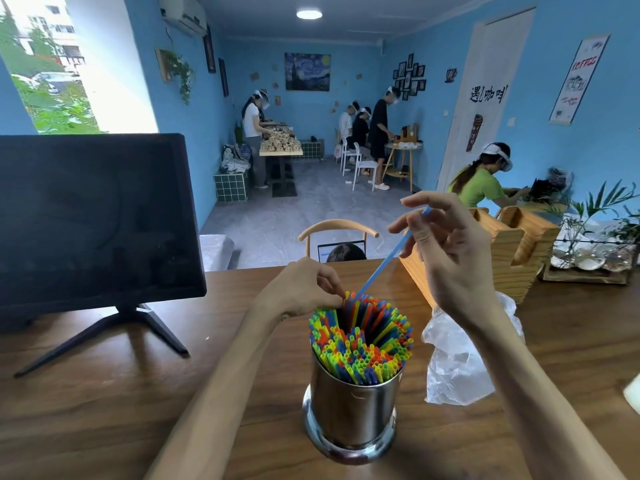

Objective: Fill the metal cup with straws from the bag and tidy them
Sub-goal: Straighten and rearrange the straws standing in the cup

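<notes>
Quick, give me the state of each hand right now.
Left hand: fingers curled, pinching the straws at the far rim of the metal cup.
Right hand: pinching a single blue straw.

Wooden table (104, 393), brown, fills the lower frame. On it: monitor (93, 220) on a black stand, left; metal cup (351, 410) packed with straws (363, 344), lower centre; clear bag (457, 365), crumpled, right of the cup; wooden box (509, 254), centre right; tray (588, 271), far right.
</notes>
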A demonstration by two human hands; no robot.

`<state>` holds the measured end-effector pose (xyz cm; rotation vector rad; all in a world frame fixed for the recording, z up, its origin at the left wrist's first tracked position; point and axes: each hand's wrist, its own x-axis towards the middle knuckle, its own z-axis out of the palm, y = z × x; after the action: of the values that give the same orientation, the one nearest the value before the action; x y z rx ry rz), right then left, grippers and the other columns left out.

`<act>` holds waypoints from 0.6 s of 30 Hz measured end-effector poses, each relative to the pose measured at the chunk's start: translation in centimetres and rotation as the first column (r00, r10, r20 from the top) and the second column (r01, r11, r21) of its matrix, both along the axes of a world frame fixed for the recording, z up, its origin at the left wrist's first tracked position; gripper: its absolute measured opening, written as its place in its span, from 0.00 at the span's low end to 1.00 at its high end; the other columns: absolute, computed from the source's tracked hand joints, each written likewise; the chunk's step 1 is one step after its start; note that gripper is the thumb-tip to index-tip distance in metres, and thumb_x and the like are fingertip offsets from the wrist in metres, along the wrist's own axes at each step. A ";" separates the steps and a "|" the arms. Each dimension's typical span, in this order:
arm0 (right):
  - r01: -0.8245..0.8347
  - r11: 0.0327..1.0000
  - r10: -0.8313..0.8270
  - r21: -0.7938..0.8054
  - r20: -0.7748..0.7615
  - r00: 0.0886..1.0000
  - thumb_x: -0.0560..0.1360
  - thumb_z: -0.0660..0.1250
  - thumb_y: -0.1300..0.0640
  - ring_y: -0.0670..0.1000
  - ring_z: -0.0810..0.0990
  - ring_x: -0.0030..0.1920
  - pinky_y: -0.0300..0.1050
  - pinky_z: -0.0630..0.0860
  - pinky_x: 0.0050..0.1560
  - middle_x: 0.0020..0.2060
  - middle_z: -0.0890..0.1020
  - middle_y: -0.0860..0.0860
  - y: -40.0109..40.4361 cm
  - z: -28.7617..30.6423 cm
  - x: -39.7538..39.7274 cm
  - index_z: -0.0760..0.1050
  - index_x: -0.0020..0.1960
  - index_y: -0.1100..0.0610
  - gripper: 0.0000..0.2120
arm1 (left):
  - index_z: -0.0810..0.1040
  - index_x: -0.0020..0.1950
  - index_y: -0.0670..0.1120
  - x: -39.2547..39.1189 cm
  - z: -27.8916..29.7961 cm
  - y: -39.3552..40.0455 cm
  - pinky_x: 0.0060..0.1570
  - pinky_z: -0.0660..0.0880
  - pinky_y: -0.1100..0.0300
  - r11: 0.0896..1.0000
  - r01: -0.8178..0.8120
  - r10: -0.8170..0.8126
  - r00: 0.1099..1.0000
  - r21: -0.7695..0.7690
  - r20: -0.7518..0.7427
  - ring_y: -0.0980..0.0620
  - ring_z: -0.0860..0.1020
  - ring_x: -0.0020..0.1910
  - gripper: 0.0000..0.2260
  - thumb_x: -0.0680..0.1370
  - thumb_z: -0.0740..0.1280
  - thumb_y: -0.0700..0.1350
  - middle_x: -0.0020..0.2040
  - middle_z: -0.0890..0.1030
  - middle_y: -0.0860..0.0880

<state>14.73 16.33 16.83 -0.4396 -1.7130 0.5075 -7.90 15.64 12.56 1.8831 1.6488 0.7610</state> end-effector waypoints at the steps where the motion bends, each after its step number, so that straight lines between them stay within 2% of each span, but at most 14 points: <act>1: 0.006 1.000 -0.006 -0.011 0.036 0.999 0.84 0.64 0.59 0.49 0.81 0.37 0.40 0.76 0.38 0.44 0.85 0.47 -0.2 -0.2 -0.1 0.75 0.60 0.51 0.07 | 0.87 0.40 0.53 0.0 -0.1 0.0 0.42 0.81 0.62 1.000 -0.002 0.002 1.000 0.022 0.014 0.61 0.83 0.38 0.04 0.70 0.78 0.44 0.37 0.86 0.54; 3: 0.040 0.999 -0.037 -0.024 0.139 0.990 0.83 0.65 0.59 0.49 0.82 0.38 0.48 0.79 0.38 0.44 0.85 0.45 -0.5 -0.6 -0.2 0.76 0.59 0.48 0.08 | 0.86 0.40 0.54 0.1 -0.5 -0.2 0.41 0.79 0.65 0.996 -0.003 -0.001 0.999 0.084 0.050 0.62 0.83 0.38 0.05 0.70 0.77 0.43 0.36 0.85 0.55; 4: 0.063 0.998 -0.057 -0.021 0.212 0.976 0.83 0.65 0.58 0.48 0.83 0.39 0.49 0.79 0.39 0.44 0.85 0.43 -0.5 -0.9 -0.4 0.75 0.60 0.46 0.10 | 0.85 0.41 0.54 0.2 -0.6 -0.2 0.40 0.77 0.66 0.992 -0.004 -0.006 0.997 0.127 0.079 0.62 0.82 0.37 0.06 0.70 0.77 0.42 0.36 0.85 0.55; 7: 0.088 0.995 -0.059 -0.047 0.438 0.897 0.82 0.66 0.56 0.41 0.82 0.41 0.36 0.76 0.40 0.43 0.85 0.42 -0.6 -2.3 -1.1 0.72 0.64 0.43 0.14 | 0.85 0.45 0.55 0.3 -0.4 -0.5 0.42 0.78 0.65 0.971 -0.009 -0.042 0.977 0.237 0.208 0.59 0.82 0.37 0.08 0.72 0.75 0.42 0.37 0.86 0.53; 9: 0.097 0.991 -0.037 -0.091 0.512 0.858 0.82 0.67 0.54 0.36 0.80 0.38 0.30 0.72 0.39 0.42 0.85 0.44 -0.5 -3.5 -1.5 0.71 0.65 0.48 0.13 | 0.87 0.46 0.56 0.3 -0.1 -0.6 0.47 0.82 0.59 0.951 -0.025 -0.052 0.970 0.308 0.239 0.56 0.85 0.42 0.07 0.74 0.75 0.43 0.40 0.87 0.54; 11: 0.130 0.987 -0.061 -0.089 0.549 0.834 0.80 0.69 0.53 0.34 0.77 0.36 0.28 0.69 0.38 0.42 0.85 0.45 -0.4 -4.4 -1.5 0.74 0.60 0.50 0.10 | 0.87 0.45 0.57 0.2 0.4 -0.7 0.48 0.81 0.55 0.926 -0.063 -0.037 0.966 0.373 0.254 0.54 0.85 0.43 0.08 0.75 0.75 0.43 0.42 0.87 0.55; 13: 0.159 0.986 -0.099 -0.053 0.580 0.808 0.79 0.71 0.51 0.38 0.78 0.41 0.33 0.69 0.42 0.45 0.84 0.46 -0.3 -5.2 -1.2 0.79 0.55 0.50 0.07 | 0.87 0.46 0.57 0.1 0.9 -0.9 0.49 0.81 0.58 0.908 -0.098 -0.037 0.950 0.407 0.310 0.56 0.85 0.46 0.08 0.77 0.75 0.43 0.44 0.87 0.57; 15: 0.164 0.986 -0.107 -0.039 0.604 0.790 0.78 0.72 0.50 0.43 0.77 0.49 0.42 0.73 0.48 0.47 0.83 0.45 0.0 -5.7 -1.0 0.84 0.52 0.52 0.07 | 0.86 0.48 0.54 0.2 1.6 -1.4 0.49 0.80 0.63 0.907 -0.113 -0.072 0.908 0.405 0.413 0.55 0.86 0.47 0.07 0.78 0.74 0.42 0.44 0.88 0.55; 18: 0.160 0.981 -0.055 -0.106 0.644 0.763 0.78 0.72 0.48 0.45 0.76 0.52 0.48 0.75 0.53 0.47 0.82 0.43 0.3 -5.9 -0.8 0.87 0.52 0.51 0.09 | 0.85 0.52 0.51 0.8 2.4 -2.2 0.46 0.81 0.63 0.884 -0.132 -0.117 0.866 0.448 0.487 0.52 0.87 0.45 0.07 0.79 0.72 0.39 0.44 0.88 0.52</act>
<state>13.93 16.61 10.96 -0.9015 -2.2963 0.4312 -7.11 13.45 14.96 1.7520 1.2014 1.6226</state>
